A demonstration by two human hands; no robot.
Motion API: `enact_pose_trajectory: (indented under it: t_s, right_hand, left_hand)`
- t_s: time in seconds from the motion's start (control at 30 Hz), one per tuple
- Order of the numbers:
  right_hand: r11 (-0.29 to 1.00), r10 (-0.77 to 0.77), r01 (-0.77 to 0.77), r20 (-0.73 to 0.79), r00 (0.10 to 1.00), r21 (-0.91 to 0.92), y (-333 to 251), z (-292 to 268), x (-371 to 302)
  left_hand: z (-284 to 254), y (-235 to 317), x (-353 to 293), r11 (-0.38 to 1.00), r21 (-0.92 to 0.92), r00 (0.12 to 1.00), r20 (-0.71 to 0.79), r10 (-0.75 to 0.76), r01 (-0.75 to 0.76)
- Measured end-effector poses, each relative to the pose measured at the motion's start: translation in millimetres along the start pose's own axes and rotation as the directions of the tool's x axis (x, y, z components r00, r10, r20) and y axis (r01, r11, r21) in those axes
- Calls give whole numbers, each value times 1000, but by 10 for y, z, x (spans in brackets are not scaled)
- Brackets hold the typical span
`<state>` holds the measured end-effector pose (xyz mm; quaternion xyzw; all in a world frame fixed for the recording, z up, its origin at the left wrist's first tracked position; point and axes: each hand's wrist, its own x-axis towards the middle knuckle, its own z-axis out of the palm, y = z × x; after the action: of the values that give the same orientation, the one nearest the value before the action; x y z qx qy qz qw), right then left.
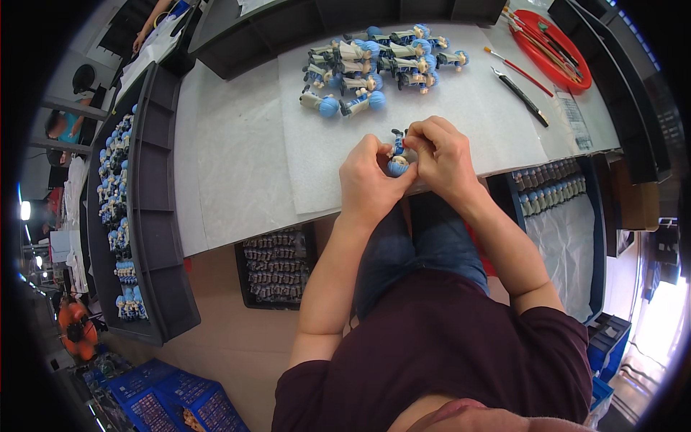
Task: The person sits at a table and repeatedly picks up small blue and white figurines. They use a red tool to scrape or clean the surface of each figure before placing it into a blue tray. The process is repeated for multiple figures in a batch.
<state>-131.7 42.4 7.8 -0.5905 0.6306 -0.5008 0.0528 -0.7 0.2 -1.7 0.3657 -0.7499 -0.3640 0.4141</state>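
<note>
Over the near edge of the table, both my hands are closed around one small blue-haired figurine. Its head points toward me and its dark feet point away. My left hand pinches it from the left. From the right, my right hand grips it, fingers bent and thumb close to the body; fingers cover part of the figurine. Beyond the hands, a pile of similar figurines lies on a white foam sheet. Most have blue hair and grey backs.
A black knife-like tool and a red-handled brush lie at right, beside a red tray of brushes. Dark trays border the table; the left tray holds figurines. Lower down are a black bin and a lined tray.
</note>
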Motion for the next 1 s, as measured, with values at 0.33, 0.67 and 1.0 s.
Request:
enact_pose_trajectory:
  t_s: [0.33,0.67,1.0]
  right_hand:
    - [999,30,-30,-30,999,-10,65,14,30]
    - [997,-22,21,-20,1000,-72,73,-17,19]
    - [992,-58,55,-24,998,-110,25,-13,24]
  left_hand:
    - [17,-8,1,999,17,999,-17,35,-35]
    - [34,-4,11,998,43,999,-3,54,-54]
    - [33,-18,4,998,31,998,-17,62,-61]
